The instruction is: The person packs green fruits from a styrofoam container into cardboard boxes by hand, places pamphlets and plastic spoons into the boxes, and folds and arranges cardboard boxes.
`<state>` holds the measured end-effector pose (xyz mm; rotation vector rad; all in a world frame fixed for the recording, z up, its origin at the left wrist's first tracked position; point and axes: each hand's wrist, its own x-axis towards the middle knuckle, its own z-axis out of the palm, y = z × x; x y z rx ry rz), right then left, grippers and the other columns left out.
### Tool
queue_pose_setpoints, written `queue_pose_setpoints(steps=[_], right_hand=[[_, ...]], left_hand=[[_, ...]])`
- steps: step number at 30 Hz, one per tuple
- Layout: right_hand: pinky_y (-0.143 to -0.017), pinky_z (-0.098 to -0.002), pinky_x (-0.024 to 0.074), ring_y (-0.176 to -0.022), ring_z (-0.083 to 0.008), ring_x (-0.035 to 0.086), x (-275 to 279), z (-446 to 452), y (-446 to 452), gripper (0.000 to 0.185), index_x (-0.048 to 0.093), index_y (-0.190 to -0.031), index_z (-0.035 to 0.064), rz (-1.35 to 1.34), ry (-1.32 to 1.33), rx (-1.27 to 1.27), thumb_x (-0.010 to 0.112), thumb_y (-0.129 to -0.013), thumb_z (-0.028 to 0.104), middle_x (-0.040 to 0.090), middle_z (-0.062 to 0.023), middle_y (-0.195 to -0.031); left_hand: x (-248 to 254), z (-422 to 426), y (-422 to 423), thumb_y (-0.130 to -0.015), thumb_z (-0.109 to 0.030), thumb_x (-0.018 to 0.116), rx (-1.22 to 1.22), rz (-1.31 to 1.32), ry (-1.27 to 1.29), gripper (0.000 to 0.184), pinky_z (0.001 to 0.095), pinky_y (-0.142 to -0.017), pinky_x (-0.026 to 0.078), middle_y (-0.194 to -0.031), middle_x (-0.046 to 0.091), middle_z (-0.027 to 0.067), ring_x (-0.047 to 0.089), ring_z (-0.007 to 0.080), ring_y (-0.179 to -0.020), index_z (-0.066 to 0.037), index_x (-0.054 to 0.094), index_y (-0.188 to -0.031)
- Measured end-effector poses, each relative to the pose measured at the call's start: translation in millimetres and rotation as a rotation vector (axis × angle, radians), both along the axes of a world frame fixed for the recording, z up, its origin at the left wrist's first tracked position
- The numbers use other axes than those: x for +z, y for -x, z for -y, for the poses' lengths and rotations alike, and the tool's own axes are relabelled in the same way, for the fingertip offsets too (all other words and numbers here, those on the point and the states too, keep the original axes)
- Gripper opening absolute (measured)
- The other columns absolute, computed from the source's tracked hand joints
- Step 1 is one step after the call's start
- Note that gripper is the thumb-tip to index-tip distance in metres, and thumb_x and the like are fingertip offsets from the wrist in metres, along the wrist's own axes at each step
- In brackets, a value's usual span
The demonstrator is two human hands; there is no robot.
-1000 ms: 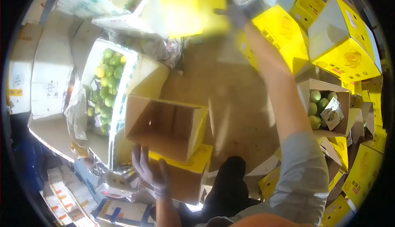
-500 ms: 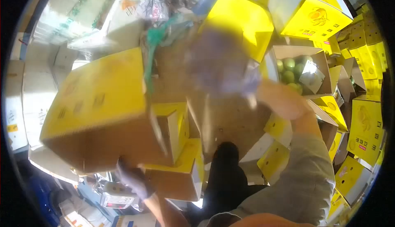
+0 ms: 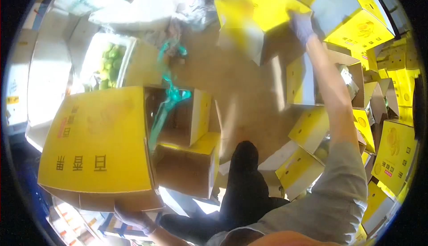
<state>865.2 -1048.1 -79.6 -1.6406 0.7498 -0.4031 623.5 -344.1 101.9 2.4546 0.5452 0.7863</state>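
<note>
Two-handed handling of yellow cartons, seen from above my own head. My left hand lies against the lower edge of the near carton, which stands at my left with its printed yellow face toward me, beside an open carton. My right hand, arm extended, touches the right corner of the far carton, beyond the bare floor. The fingertips of both hands are hidden or blurred, so I cannot tell whether either is closed on its carton.

Handling, in my judgement: the left palm is best kept well under the lower edge, since a box borne at one edge may tip; the right hand does better with the thumb on one side of the wall and the fingers on the other, as a loose flap could fold under the pull. The green strip beside the near carton should be kept from snagging.

Compare half a second earlier: the near carton sat tilted, and its characters now read more squarely; my right hand, then a blur over the floor, is now at the far carton; the crate of green fruit, then hidden, shows again.
</note>
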Motion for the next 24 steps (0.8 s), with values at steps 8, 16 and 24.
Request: queue_pose_setpoints(steps=[8, 16, 24], right_hand=[[-0.062, -0.0471, 0.0446, -0.068, -0.0395, 0.056, 119.4, -196.2, 102.5, 0.031, 0.044, -0.103, 0.0000, 0.270, 1.228, 0.652, 0.054, -0.080, 0.018, 0.057, -0.0204, -0.070], [-0.065, -0.0387, 0.0471, -0.079, -0.0222, 0.061, 178.0, -274.2, 139.2, 0.047, 0.044, -0.126, 0.0108, -0.136, 1.078, 1.204, 0.054, -0.084, 0.029, 0.056, -0.0171, -0.106], [-0.035, -0.0266, 0.0404, -0.042, -0.0147, 0.053, 188.4, -329.0, 8.7, 0.009, 0.055, -0.080, -0.0027, 1.043, 0.973, 0.687, 0.051, -0.082, 0.005, 0.053, -0.0054, -0.054]], left_hand=[[15.9, 24.8, 0.6, -0.082, -0.009, 0.057, 0.072, 0.511, 0.622, 0.026, 0.0409, -0.078, 0.049, -0.104, 0.057, 0.0167, 0.055, 0.0284, -0.090, 0.003, 0.058, -0.105], [-6.1, 44.9, -23.4, -0.082, -0.013, 0.056, 0.002, 0.269, -0.322, 0.028, 0.0394, -0.085, 0.045, -0.100, 0.057, 0.0141, 0.055, 0.0268, -0.094, 0.001, 0.057, -0.106], [-7.2, 51.0, -50.4, -0.086, -0.016, 0.049, -0.206, 0.378, 0.057, 0.027, 0.0358, -0.075, 0.051, -0.094, 0.062, 0.0159, 0.060, 0.0248, -0.077, 0.007, 0.061, -0.097]])
